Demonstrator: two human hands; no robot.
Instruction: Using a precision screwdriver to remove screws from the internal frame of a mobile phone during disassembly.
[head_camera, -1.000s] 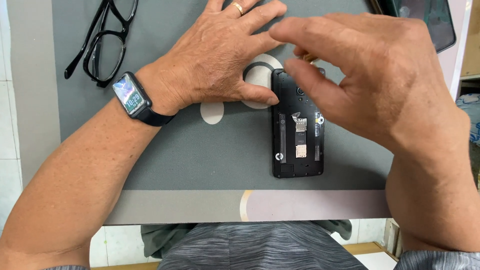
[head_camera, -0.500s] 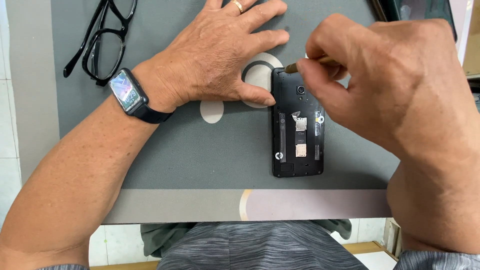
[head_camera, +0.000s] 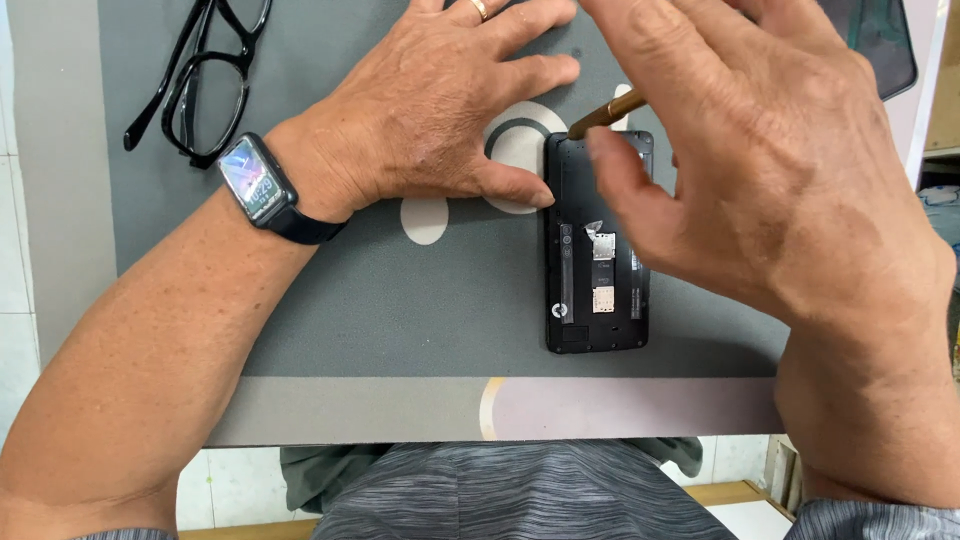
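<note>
Upright, phone (head_camera: 597, 250) long axis away from viewer; left hand (head_camera: 440, 110) bracing

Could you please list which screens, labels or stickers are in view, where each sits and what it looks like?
Smartwatch: on the left wrist, rounded-rectangle lit screen, pale blue-green, dark band.
Dark device: top right corner, black glossy screen, partly hidden behind the right hand.
Small labels: inside the opened black phone at centre, white and silvery patches.

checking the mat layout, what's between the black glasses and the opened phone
In the head view, the left hand lies flat on the grey mat between the glasses and the phone, thumb tip at the phone's left edge; its wrist wears a smartwatch.
</note>
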